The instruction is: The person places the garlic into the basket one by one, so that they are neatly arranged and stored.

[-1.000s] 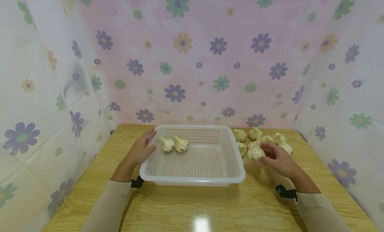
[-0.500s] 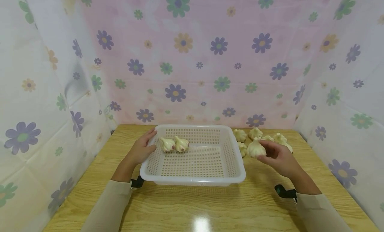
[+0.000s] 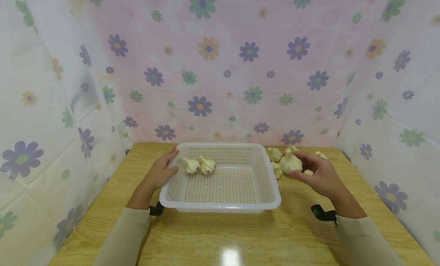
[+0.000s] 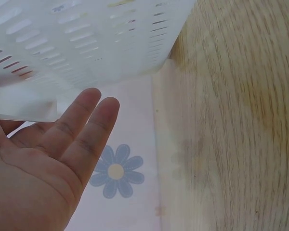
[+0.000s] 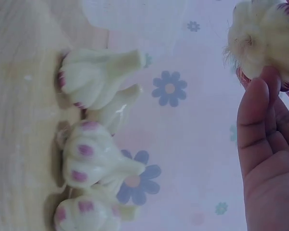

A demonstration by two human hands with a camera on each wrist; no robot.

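Observation:
A white plastic basket (image 3: 220,205) with slotted walls stands on the table. My left hand (image 3: 161,173) holds its left rim, the thumb over the inner side and the other fingers outside. The left wrist view shows that hand (image 4: 43,163) with two fingers extended along the slotted wall. Inside the basket, two garlic bulbs (image 3: 207,166) lie side by side near the left wall. To the right of the basket, my right hand (image 3: 321,177) pinches another garlic bulb (image 3: 290,163) between thumb and fingers. That bulb (image 5: 260,41) is raised off the table, its root tuft showing.
Several more garlic bulbs (image 3: 274,154) sit on the wooden table (image 3: 206,235) just right of the basket, some partly hidden by my right hand. The right wrist view shows them in a row, with one bulb (image 5: 94,156) in the middle. Flowered cloth (image 3: 227,117) walls three sides.
My right hand has lifted the garlic bulb from the group and moved it slightly up and left, toward the basket. My left hand and the basket have stayed in place.

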